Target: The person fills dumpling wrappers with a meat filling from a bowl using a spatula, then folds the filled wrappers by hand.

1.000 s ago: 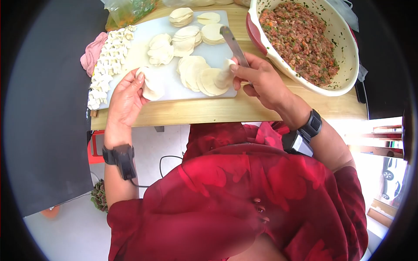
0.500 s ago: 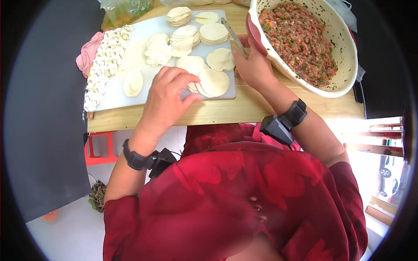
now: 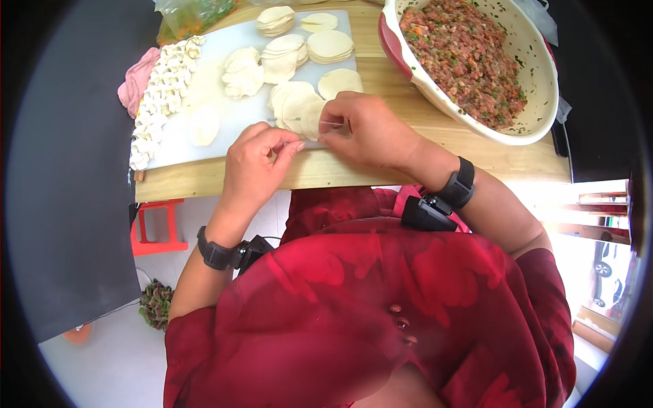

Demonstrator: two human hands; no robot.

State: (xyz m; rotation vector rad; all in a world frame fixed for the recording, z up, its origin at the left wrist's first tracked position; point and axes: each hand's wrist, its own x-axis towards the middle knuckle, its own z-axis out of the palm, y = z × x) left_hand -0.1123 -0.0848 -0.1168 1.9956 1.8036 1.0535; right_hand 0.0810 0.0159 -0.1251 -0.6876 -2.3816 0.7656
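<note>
Both hands meet over the front edge of a white cutting board (image 3: 238, 37), which takes up the left part of a wooden bench (image 3: 381, 75); the left hand (image 3: 257, 160) has thumb and forefinger brought together beside the overlapping dough rounds (image 3: 289, 102), and the right hand (image 3: 374, 132) is curled over their right side, hiding part of them, so I cannot tell what either one grips. A separate round (image 3: 340, 83) lies just behind the right hand, a loose round (image 3: 206, 126) sits toward the board's front left corner, and stacked rounds (image 3: 330, 46) stand farther back. Folded dough pieces (image 3: 163, 92) line the board's left edge, with a pink cloth (image 3: 137, 83) just outside it. A plastic bag (image 3: 187, 17) lies at the bench's back left corner. At the right end, a cream bowl (image 3: 542, 81) of minced filling (image 3: 469, 64) blocks much of the surface. Any lettering on the black wrist straps (image 3: 221, 257) is too small to read; an orange-red stool (image 3: 158, 247) stands below the bench's front left corner
</note>
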